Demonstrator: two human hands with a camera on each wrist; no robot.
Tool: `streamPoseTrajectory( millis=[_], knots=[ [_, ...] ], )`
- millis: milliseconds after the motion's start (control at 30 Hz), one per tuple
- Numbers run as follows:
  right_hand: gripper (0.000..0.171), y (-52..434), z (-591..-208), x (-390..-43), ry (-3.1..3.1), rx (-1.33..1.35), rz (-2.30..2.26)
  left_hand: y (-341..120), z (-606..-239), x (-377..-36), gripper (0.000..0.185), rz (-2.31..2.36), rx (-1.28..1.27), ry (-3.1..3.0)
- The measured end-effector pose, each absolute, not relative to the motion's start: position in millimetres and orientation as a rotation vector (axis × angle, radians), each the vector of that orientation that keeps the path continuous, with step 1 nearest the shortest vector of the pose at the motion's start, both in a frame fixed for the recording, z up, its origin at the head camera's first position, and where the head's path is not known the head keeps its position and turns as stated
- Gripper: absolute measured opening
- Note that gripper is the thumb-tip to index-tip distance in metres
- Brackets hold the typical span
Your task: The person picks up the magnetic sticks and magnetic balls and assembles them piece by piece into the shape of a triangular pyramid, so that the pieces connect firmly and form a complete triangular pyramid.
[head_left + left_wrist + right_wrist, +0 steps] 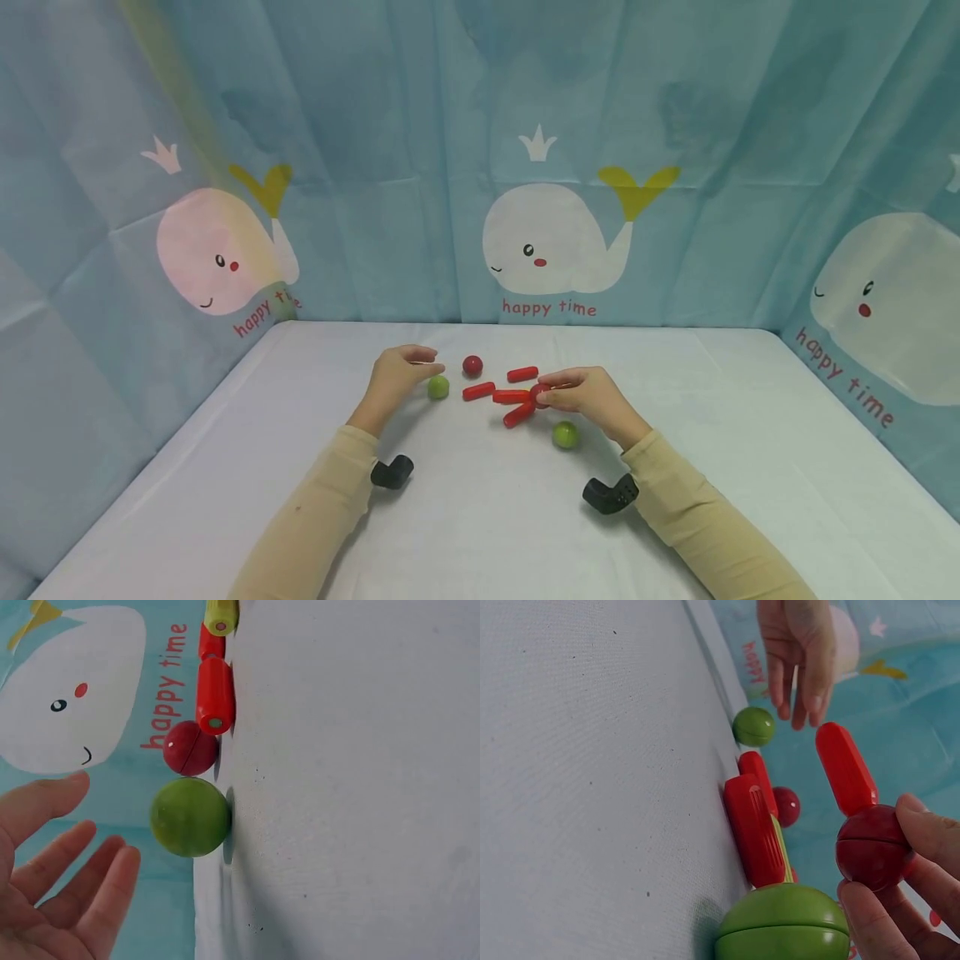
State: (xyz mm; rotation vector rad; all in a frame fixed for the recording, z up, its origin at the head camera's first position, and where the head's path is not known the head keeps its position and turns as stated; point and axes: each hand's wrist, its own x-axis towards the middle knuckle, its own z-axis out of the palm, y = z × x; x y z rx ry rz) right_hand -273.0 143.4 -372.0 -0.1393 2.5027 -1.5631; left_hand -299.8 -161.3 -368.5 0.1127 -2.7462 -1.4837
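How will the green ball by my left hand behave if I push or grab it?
The green ball will likely roll, being round and resting on a flat-looking table. It may slip in a light pinch, since its surface looks smooth and glossy. It's probably stiff: its outline shows no dent.

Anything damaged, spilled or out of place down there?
Nothing stands out. The red sticks lie at mixed angles, which looks like ordinary scatter; the line around the red ball in the right hand looks like a seam, not a crack.
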Motion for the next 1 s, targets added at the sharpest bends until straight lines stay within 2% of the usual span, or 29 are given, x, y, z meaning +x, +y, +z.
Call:
streamPoseTrajectory(
  millis=[467, 1000],
  knots=[
    [0.042, 145, -373, -274, 2.492, -0.154, -1.583, -170, -378, -305, 0.049, -1.61, 0.283, -2.816],
    [0.041, 146, -372, -274, 2.47, -0.184, -1.6, -168, -389, -304, 0.043, -1.72, 0.223, -2.783]
  ],
)
